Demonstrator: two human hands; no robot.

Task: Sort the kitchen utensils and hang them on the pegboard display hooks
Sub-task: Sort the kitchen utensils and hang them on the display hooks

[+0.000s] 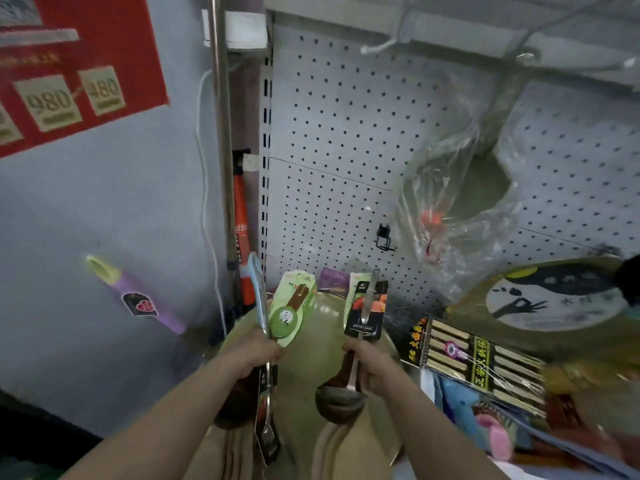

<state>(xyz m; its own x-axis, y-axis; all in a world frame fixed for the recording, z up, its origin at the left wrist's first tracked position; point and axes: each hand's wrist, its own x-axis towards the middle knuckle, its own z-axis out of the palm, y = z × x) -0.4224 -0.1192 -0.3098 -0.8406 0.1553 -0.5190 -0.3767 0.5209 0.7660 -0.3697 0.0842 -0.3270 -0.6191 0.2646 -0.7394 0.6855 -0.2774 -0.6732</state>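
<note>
**Both hands full, one hook in sight: a drop or a snag is the likely failure**

The black hook on the pegboard is the only free hook that shows clearly. Everything to be hung sits below it.

The left hand, below and left of the hook, is closed round a bundle: a blue-handled utensil and a green-carded spoon stand up out of the fist, and a steel piece hangs beneath it. The right hand, almost straight below the hook, grips a black-carded steel utensil pointing up toward it, together with a dark ladle whose bowl hangs under the fist.

Risks, as I judge them:

- Neither hand has a free finger. Threading one card onto the hook means loosening a grip that also holds other pieces, so the ladle or the steel piece could slip out and fall.
- Whether each card's hang hole is reachable cannot be told from here. The card tops are blurred.
- The clear plastic bag hangs just right of the hook and could catch a raised handle.
- Unlike items share each fist, so mixed pieces could end up together.
</note>
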